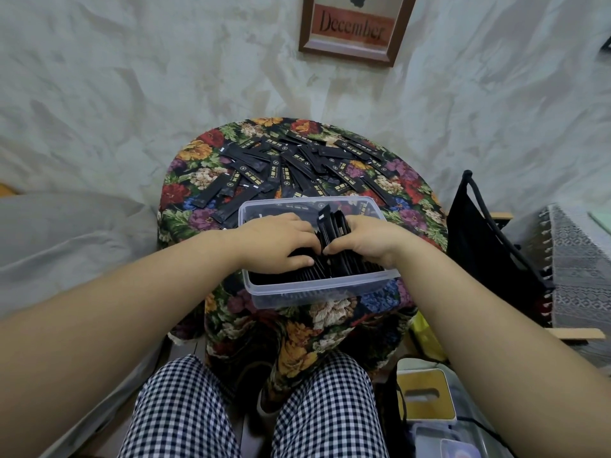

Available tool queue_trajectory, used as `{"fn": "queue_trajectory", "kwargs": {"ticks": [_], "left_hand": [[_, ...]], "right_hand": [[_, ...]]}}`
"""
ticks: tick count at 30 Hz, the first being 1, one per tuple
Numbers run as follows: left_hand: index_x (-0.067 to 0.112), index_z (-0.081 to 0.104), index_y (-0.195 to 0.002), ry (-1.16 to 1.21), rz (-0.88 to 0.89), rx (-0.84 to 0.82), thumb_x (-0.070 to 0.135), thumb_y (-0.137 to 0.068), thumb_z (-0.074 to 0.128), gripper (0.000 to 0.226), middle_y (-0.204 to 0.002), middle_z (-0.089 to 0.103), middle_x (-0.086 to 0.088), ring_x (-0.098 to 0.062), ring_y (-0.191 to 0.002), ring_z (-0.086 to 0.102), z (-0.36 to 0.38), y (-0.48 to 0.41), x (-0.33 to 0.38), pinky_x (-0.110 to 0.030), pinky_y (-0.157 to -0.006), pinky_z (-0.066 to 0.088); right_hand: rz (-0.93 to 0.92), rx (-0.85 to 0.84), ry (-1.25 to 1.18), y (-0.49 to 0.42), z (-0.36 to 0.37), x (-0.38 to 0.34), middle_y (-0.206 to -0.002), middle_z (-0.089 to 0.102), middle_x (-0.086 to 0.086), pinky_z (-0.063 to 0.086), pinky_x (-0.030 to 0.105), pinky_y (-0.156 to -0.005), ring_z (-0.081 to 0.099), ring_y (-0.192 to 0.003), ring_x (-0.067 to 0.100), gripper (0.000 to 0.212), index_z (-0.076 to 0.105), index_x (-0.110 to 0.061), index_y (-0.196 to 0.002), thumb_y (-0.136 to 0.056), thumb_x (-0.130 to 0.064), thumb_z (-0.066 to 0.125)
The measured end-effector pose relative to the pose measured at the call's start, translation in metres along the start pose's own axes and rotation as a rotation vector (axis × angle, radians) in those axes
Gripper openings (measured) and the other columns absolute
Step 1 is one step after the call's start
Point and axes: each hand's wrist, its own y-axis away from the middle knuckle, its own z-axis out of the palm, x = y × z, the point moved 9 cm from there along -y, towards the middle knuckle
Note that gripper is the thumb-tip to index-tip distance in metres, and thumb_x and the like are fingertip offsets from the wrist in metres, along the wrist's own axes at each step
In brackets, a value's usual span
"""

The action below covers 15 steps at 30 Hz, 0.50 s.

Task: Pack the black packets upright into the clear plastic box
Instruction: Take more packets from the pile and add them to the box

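While both hands press into the clear plastic box (317,287) at the table's near edge, left hand (277,241) and right hand (367,239) fingers pinch upright black packets (334,233).

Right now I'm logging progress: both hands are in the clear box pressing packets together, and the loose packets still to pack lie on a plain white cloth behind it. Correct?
Not quite. In the head view both hands, left and right, are in the clear box on the packets, but the loose packets lie on a flowered cloth, not plain white.
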Motion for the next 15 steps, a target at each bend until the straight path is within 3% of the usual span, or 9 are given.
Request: {"fn": "queue_trajectory", "kwargs": {"ticks": [6, 11, 15], "left_hand": [[0.026, 0.046, -0.128, -0.001, -0.022, 0.018, 0.045, -0.097, 0.041, 0.037, -0.129, 0.048, 0.006, -0.016, -0.124, 0.035, -0.001, 0.0, -0.001, -0.031, -0.1, 0.034], [0.026, 0.048, -0.126, -0.003, -0.013, -0.019, 0.044, -0.097, 0.042, 0.035, -0.129, 0.049, 0.005, -0.016, -0.124, 0.035, -0.001, 0.001, -0.001, -0.032, -0.103, 0.032], [0.027, 0.048, -0.126, 0.011, -0.01, -0.029, 0.045, -0.096, 0.042, 0.035, -0.13, 0.048, 0.005, -0.016, -0.122, 0.038, 0.0, 0.002, -0.003, -0.038, -0.102, 0.036]], "right_hand": [[-0.091, 0.068, 0.168, 0.01, -0.001, -0.012, -0.093, 0.066, 0.003, 0.046, 0.024, -0.076, 0.06, -0.086, 0.017, 0.028, 0.062, -0.011, -0.107, -0.08, -0.011, 0.071], [-0.101, 0.138, 0.269, 0.012, -0.005, -0.007, -0.106, 0.064, 0.001, 0.048, 0.029, -0.081, 0.06, -0.098, 0.019, 0.046, 0.052, -0.014, -0.119, -0.079, -0.02, 0.075], [-0.101, 0.162, 0.328, 0.015, -0.005, -0.007, -0.108, 0.063, 0.0, 0.044, 0.028, -0.08, 0.058, -0.098, 0.017, 0.046, 0.054, -0.015, -0.12, -0.08, -0.023, 0.075]]}}
